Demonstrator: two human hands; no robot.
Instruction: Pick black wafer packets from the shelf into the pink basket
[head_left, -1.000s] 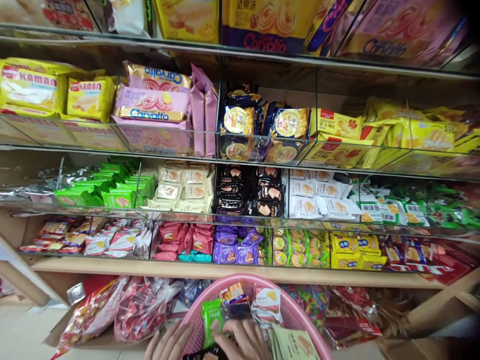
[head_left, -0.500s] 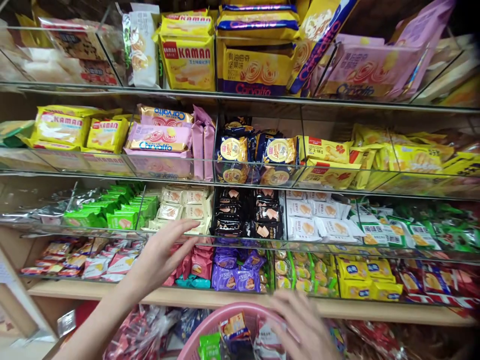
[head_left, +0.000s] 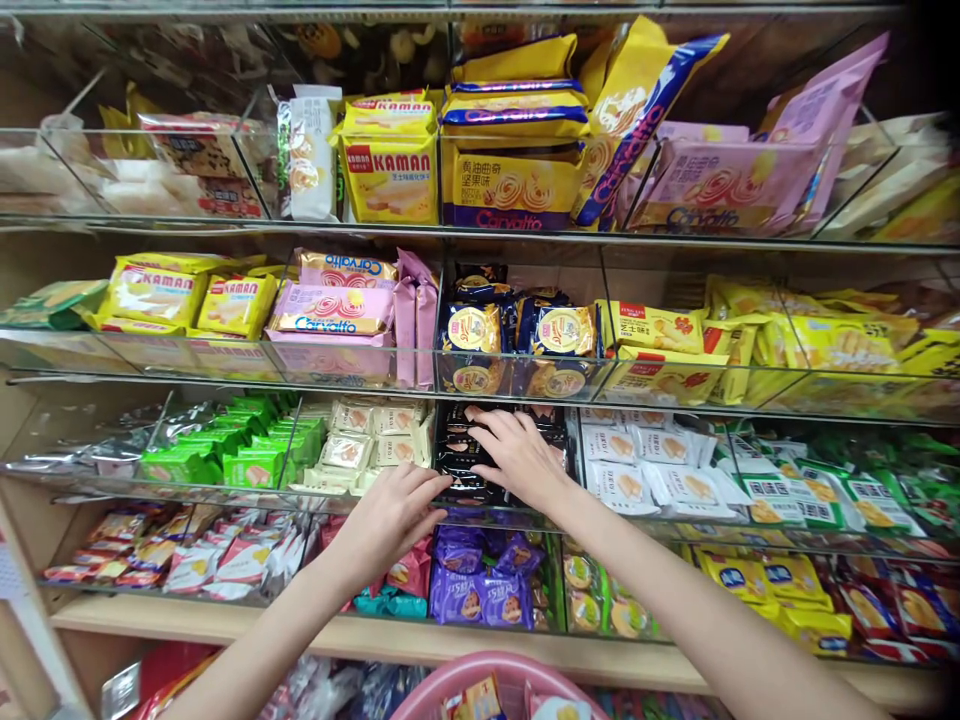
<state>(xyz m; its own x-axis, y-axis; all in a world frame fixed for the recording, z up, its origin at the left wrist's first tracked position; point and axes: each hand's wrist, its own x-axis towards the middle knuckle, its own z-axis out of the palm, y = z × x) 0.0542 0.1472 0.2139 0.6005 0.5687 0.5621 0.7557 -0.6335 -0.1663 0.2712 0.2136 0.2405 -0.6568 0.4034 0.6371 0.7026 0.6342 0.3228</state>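
My right hand [head_left: 523, 458] reaches into the compartment of small black wafer packets [head_left: 459, 440], its fingers spread over them. It grips no packet that I can see, and part of the stack is hidden behind it. Close by on the left, my left hand [head_left: 401, 512] hovers at the shelf's clear front edge with fingers loosely stretched and nothing in them. Its fingertips point towards the black packets. Beige wafer packets [head_left: 349, 450] lie just behind it. Below both hands stands a pink basket [head_left: 450, 672] with a few wrapped snacks inside.
White wafer packets [head_left: 611, 445] fill the compartment to the right, green packets [head_left: 259, 465] the one further left. Purple cookie packets [head_left: 457, 598] sit on the shelf below. Clear dividers and front panels edge the compartments. A wooden ledge [head_left: 300, 635] runs above the basket.
My right hand has moved up from over the basket to the black packets. My left hand has shifted slightly right and down. The view has tilted up a little, so the basket sits lower.
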